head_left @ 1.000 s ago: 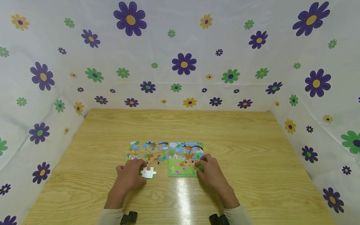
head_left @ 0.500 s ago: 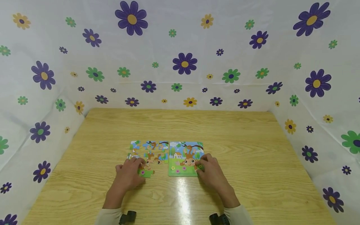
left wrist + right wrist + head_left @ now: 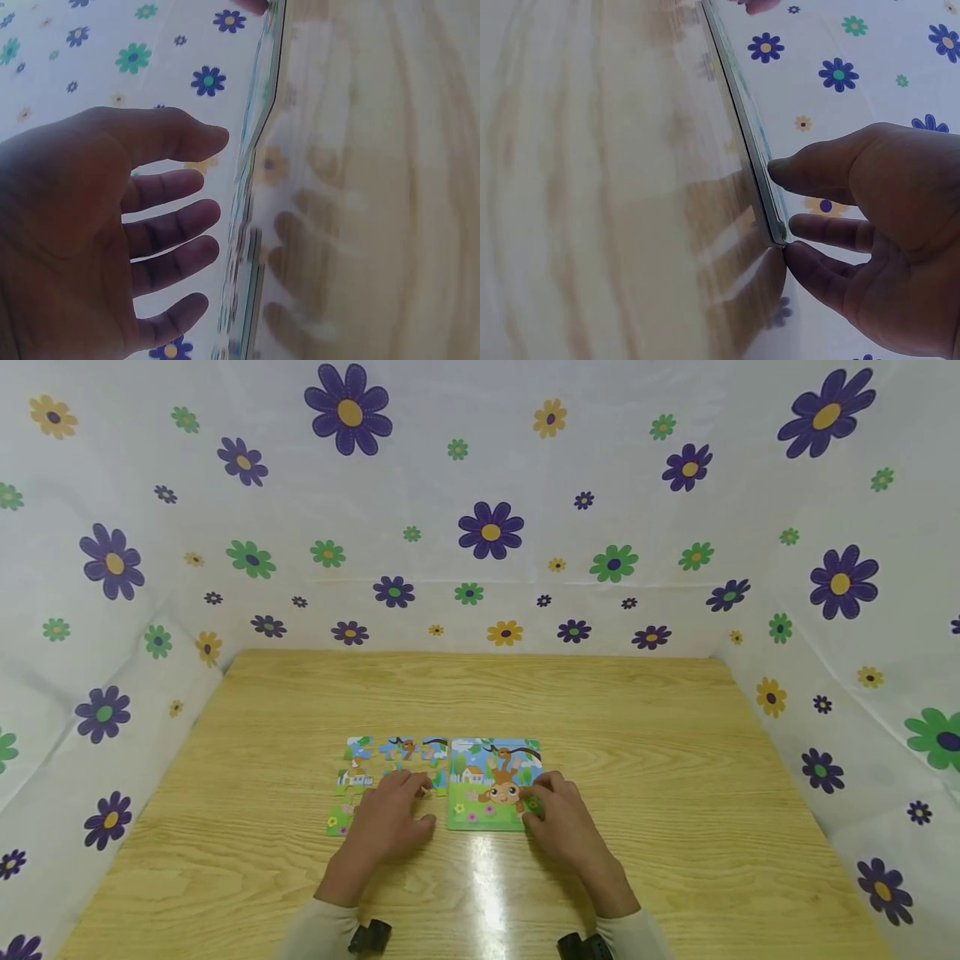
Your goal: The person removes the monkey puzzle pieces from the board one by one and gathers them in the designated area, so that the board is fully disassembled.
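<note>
Loose jigsaw pieces (image 3: 354,777) lie picture side up in rough rows left of centre, showing a house, sky and parts of a monkey. My left hand (image 3: 392,814) hovers over the nearer pieces and covers some. Its fingers (image 3: 176,217) are spread and loosely bent in the left wrist view, with nothing visible between them. Beside the pieces lies a square monkey puzzle board (image 3: 480,777). At the board's lower right my right hand (image 3: 564,818) rests its thumb and fingertips on the picture and edge; some fingers touch the board's corner in the right wrist view.
All this lies on a wooden table (image 3: 600,710). A white cloth with printed flowers (image 3: 491,531) stands as walls at the back and both sides. A dark wrist camera (image 3: 369,935) sits at the left sleeve, another camera (image 3: 583,945) at the right.
My left hand held a jigsaw piece, pale side up, then green side up. It has since moved right and lies over the pieces, uncovering a flowered green one at lower left. My right hand stays.
</note>
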{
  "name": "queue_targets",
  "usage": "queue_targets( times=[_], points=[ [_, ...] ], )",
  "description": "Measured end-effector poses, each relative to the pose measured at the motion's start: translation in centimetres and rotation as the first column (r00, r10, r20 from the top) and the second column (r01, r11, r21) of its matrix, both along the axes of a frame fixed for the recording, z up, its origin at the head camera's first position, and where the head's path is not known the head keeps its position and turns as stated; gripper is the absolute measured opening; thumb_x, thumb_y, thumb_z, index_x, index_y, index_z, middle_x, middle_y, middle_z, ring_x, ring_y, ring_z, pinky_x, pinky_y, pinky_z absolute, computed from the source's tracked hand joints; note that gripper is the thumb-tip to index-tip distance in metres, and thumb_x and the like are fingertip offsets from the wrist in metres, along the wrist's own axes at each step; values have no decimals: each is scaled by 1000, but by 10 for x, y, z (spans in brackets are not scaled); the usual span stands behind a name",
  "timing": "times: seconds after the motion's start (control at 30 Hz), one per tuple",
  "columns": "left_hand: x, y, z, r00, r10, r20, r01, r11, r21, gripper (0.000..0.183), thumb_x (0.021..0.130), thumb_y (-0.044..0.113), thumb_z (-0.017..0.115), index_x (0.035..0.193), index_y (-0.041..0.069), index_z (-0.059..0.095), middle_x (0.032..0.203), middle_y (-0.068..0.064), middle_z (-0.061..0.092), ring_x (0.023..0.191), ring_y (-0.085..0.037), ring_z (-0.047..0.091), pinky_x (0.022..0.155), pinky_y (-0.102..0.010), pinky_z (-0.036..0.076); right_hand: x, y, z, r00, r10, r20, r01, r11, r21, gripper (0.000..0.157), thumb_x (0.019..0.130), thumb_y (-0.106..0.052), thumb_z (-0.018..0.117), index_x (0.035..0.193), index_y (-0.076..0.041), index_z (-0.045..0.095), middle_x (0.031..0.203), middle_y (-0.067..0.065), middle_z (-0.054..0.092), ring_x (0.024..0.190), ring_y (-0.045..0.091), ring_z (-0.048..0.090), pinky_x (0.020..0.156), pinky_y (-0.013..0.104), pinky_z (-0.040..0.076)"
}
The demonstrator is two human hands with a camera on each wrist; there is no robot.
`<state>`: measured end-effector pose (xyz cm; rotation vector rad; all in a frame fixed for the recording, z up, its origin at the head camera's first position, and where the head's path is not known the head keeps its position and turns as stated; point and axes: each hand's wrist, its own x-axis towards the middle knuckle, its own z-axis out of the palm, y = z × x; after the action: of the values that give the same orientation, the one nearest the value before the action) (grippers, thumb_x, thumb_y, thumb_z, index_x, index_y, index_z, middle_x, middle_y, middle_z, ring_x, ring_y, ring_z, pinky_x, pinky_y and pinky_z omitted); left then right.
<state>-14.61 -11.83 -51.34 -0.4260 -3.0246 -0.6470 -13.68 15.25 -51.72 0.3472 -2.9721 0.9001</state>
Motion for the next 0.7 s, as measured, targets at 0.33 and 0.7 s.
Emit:
queue_targets(
  times=[0.33,0.7],
  points=[
    [-1,42,1,995,-99,10,99,995,-9,30,84,34,68,112,24,63,106,3,60,102,-22,55,85,-53,40,6,5,2,999,-33,36,32,999,43,43,85,-24,74,125,-11,64,127,12,53,121,37,46,93,49,46],
    [-5,83,-4,975,-202,87,201,979,18,35,88,39,60,119,22,62,104,6,55,96,-15,47,85,-45,35,6,10,5,995,-58,83,48,992,115,64,80,-34,77,132,-2,58,129,12,51,123,35,44,99,49,43]
  ],
)
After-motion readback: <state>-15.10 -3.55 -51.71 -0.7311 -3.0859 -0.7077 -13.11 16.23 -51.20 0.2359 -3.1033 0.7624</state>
